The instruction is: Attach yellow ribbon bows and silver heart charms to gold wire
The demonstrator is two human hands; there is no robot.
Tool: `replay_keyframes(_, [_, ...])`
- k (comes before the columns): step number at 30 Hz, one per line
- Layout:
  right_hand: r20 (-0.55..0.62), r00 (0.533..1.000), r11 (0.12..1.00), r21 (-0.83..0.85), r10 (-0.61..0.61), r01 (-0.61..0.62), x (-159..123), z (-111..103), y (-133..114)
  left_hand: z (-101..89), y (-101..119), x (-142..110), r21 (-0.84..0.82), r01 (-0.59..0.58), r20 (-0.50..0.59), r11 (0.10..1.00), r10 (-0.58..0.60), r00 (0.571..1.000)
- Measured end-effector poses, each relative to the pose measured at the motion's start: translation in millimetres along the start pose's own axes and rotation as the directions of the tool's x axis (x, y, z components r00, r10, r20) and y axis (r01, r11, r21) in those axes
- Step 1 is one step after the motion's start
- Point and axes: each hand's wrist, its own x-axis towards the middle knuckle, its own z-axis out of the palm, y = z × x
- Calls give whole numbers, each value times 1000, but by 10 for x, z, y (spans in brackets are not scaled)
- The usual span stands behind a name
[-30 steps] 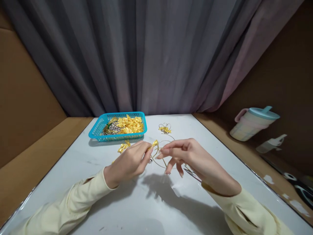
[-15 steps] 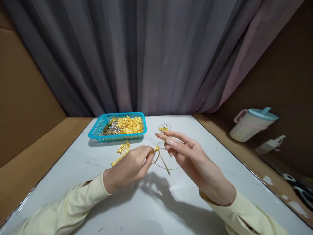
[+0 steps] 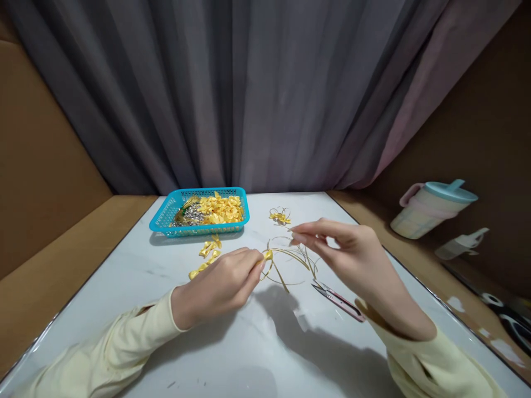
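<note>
My left hand [image 3: 222, 284] is closed over the white table, pinching a small yellow ribbon bow [image 3: 268, 255]. Thin gold cords [image 3: 281, 276] trail from the bow and curl to its right. Thumb and forefinger of my right hand [image 3: 352, 257] are pressed together on the end of a thin gold cord [image 3: 286, 228], raised a little to the right of the bow. Below that hand lie pink-handled thread snips [image 3: 338, 301], with loose gold cord pieces [image 3: 309, 262] near their tips. More yellow bows [image 3: 204, 266] rest just beyond my left hand.
A blue basket [image 3: 199, 229] at the back left holds many yellow bows and shiny gold and silver bits. Another bow with curled cord [image 3: 280, 216] lies at the back. Along the right side are a lidded cup [image 3: 431, 210], a small bottle [image 3: 456, 247] and black scissors [image 3: 514, 329].
My right hand has moved right, away from the bow, and its fingers have closed on a cord end. The snips now show beneath it. My left hand stays about where it was.
</note>
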Motion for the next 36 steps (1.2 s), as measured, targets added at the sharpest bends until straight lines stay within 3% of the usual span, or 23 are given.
replay_keyframes(2, [78, 954, 901, -313, -290, 300, -51, -17, -20, -11, 19, -13, 3, -25, 34, 1000, 25, 999])
replay_keyframes(4, [258, 860, 736, -446, -439, 510, -97, -12, -31, -19, 37, -25, 6, -46, 64, 999, 45, 997])
replay_keyframes(6, [380, 803, 632, -496, -459, 595, -130, 12, -35, -24, 54, -32, -4, -61, 79, 998, 61, 995])
replay_keyframes(10, [422, 777, 551, -549, -466, 628, -151, 65, -29, -34, 78, -34, -47, -75, 105, 996, 79, 991])
replay_keyframes(36, [468, 790, 671, -439, -396, 597, -150, 66, -2, -51, 110, -33, -69, -127, 192, 989, 138, 972])
